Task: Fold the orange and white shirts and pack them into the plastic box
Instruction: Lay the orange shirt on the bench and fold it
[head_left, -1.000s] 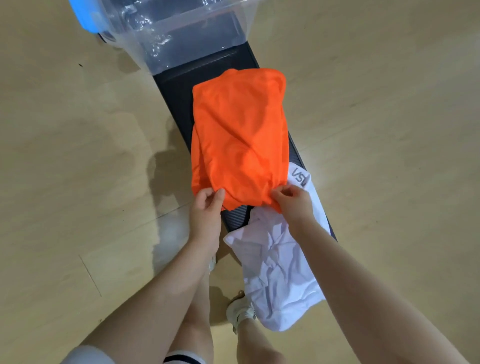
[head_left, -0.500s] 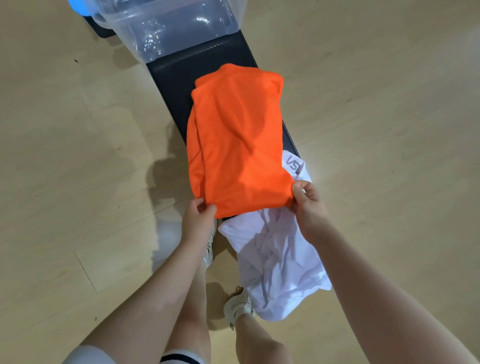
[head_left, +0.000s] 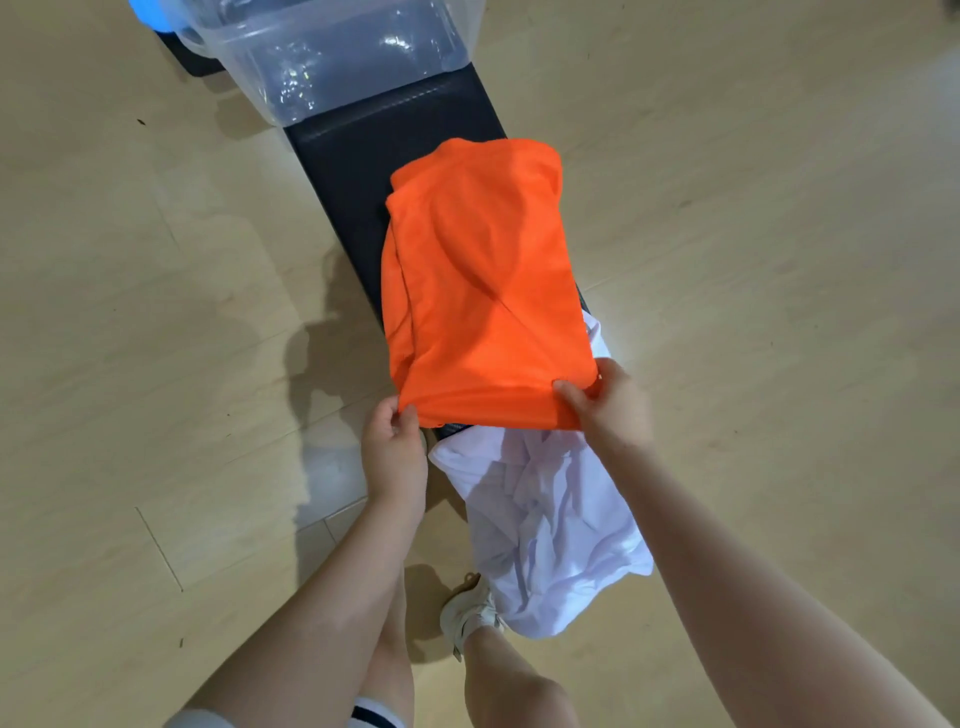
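An orange shirt (head_left: 483, 280), folded into a long rectangle, lies on a black bench (head_left: 363, 171). My left hand (head_left: 392, 447) pinches its near left corner. My right hand (head_left: 610, 405) grips its near right corner. A crumpled white shirt (head_left: 550, 519) hangs off the near end of the bench, partly under the orange one. The clear plastic box (head_left: 332, 57) stands at the far end of the bench, with nothing visible inside it.
Light wooden floor (head_left: 156, 312) surrounds the bench on both sides. My legs and a white shoe (head_left: 467, 613) are below the white shirt. A blue part (head_left: 148, 10) shows at the box's left edge.
My hands have spread apart along the orange shirt's near edge, out to its two corners, and the shirt now lies flatter and smoother on the bench.
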